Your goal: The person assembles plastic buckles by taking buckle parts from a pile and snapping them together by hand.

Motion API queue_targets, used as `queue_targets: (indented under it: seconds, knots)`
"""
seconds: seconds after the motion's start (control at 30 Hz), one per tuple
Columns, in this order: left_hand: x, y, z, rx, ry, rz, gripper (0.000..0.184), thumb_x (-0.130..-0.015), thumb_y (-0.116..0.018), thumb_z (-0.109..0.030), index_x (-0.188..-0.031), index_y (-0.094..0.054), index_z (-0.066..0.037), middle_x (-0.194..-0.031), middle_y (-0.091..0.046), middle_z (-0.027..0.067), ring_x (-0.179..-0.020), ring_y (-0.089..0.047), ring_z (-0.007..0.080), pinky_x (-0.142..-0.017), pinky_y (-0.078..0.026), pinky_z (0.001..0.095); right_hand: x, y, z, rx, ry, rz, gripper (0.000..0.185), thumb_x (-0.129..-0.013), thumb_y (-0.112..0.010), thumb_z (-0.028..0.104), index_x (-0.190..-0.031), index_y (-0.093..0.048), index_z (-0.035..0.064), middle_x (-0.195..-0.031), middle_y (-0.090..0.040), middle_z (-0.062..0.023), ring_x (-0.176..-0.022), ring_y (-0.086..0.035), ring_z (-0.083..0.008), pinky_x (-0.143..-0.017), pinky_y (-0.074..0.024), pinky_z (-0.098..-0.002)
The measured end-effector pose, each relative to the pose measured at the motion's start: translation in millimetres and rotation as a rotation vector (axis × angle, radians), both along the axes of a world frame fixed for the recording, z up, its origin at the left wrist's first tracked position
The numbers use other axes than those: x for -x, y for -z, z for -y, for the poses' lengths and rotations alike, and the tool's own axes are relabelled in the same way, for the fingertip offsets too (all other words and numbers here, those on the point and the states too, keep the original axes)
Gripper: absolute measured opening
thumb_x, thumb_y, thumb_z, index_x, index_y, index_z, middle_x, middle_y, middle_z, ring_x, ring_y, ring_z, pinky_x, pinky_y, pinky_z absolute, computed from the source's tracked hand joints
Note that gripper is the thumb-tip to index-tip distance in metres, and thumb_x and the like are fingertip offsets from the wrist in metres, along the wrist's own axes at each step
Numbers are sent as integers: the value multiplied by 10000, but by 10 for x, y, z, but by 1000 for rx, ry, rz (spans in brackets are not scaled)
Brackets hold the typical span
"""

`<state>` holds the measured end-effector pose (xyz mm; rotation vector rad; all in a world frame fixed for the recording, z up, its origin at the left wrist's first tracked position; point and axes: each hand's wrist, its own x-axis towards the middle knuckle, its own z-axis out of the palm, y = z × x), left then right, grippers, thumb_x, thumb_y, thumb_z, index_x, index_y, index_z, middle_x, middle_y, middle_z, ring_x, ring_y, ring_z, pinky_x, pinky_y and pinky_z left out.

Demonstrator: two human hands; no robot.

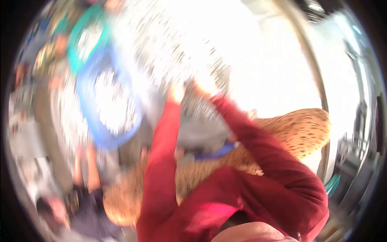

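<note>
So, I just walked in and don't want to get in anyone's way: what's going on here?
Someone in red sleeves has their left hand and right hand at a spread of small, pale pieces. To the left, a blue tub and a green tub hold similar-looking pieces, and another person is reaching forward. It's too blurred to tell what the pieces are or whether either hand grips any.

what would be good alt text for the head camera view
Strongly blurred: a person in dark red sleeves has the left hand and right hand at small bright pieces. At left are a blue tub and a green tub; below, a spotted tan surface; lower left, another person.
</note>
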<state>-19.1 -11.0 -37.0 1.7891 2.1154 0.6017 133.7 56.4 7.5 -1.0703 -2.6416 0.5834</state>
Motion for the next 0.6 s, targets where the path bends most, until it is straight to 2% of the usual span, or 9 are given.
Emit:
queue_targets:
  seconds: [0.07,0.13,0.17,0.2,0.27,0.37,0.43,0.5,0.6]
  knots:
    - [123,172,96,78,-32,8,314,-694,-633,-174,-985,-588,-65,-894,-596,158,-857,-565,309,-744,-454,410,-75,345,11,-142,45,-345,355,-614,-562,197,-908,-614,4,-1082,-518,-257,-1083,-425,-401,-955,-306,-473]
    - [119,-121,148,25,-68,313,268,-668,-657,-187,-878,-606,-30,-845,-618,151,-741,-594,288,-706,-468,367,-97,287,77,378,217,-113,296,-607,-574,148,-860,-611,-2,-1014,-564,-215,-848,-579,-340,-753,-467,-412]
    - [102,-421,97,328,-47,157,235,-680,-624,-146,-863,-587,-3,-811,-626,137,-692,-597,263,-669,-470,351,-177,13,85,479,260,-135,211,-583,-640,176,-751,-594,57,-708,-604,-119,-676,-592,-262,-616,-474,-362]
    - [315,43,132,292,-39,239,261,-668,-614,-148,-873,-566,7,-823,-621,123,-699,-595,245,-632,-463,357,-207,98,56,475,265,-261,234,-592,-660,186,-770,-598,47,-729,-609,-132,-688,-595,-269,-613,-469,-365]
    - [81,-429,175,274,-351,1190,247,-651,-620,-137,-859,-558,-17,-816,-600,126,-710,-589,255,-606,-460,361,-228,-150,-62,472,281,-441,249,-542,-685,181,-707,-590,21,-706,-588,-165,-695,-578,-303,-623,-460,-374]
    - [-87,-442,174,-70,-447,2038,212,-671,-605,-113,-855,-539,-31,-813,-579,113,-748,-577,253,-648,-466,352,-32,-619,-106,311,148,-503,248,-588,-624,141,-775,-530,8,-726,-520,-170,-702,-520,-327,-625,-427,-396]
    - [43,373,159,-305,-309,1382,169,-748,-535,-135,-886,-538,-37,-854,-576,95,-805,-562,219,-699,-468,351,193,-926,-8,212,66,-374,275,-589,-622,138,-819,-528,20,-772,-507,-160,-759,-503,-322,-649,-419,-393]
    - [-387,-350,82,-440,-306,1284,211,-824,-441,-173,-980,-501,-43,-967,-545,102,-896,-542,219,-764,-461,373,393,-1024,149,10,-29,-209,311,-591,-628,139,-864,-522,34,-844,-493,-154,-831,-480,-318,-688,-408,-387]
    - [-191,-446,-18,-389,-143,993,231,-829,-435,-154,-1024,-467,-34,-1016,-517,104,-927,-525,216,-751,-466,368,478,-1425,374,-201,41,-274,360,-607,-623,131,-937,-502,55,-944,-455,-150,-921,-432,-317,-752,-388,-377]
